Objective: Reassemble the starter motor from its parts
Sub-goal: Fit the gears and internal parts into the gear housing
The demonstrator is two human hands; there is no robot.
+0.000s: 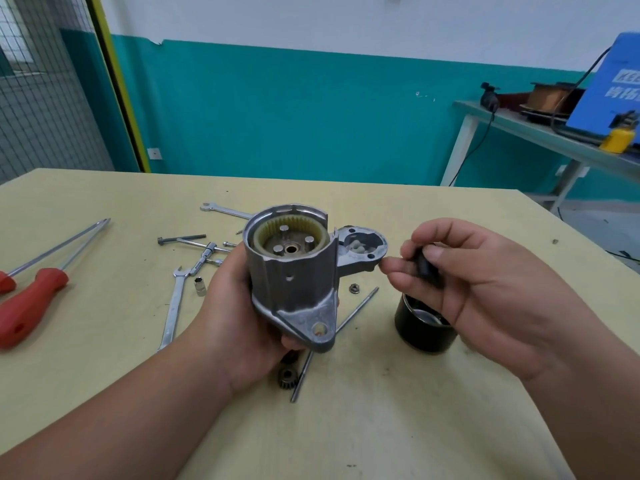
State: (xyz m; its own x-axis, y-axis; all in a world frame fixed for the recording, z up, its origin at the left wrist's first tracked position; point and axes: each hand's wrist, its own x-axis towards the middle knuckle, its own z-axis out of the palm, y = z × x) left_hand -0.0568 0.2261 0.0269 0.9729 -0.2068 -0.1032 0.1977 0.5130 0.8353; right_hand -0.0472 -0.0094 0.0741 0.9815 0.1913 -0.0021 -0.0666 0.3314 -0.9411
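Note:
My left hand grips the grey aluminium starter housing and holds it upright above the table. Its open top shows a yellowish ring gear around three steel pins and a centre hole. To the right of the housing, my right hand pinches a small black part between thumb and fingers, close to the housing's side flange. Below my right hand a black cylindrical motor case stands on the table. Small dark pinion gears lie under the housing.
On the yellow table lie two red-handled screwdrivers, wrenches, a socket, long bolts, thin rods and a nut. A side bench with a blue machine stands at the right rear.

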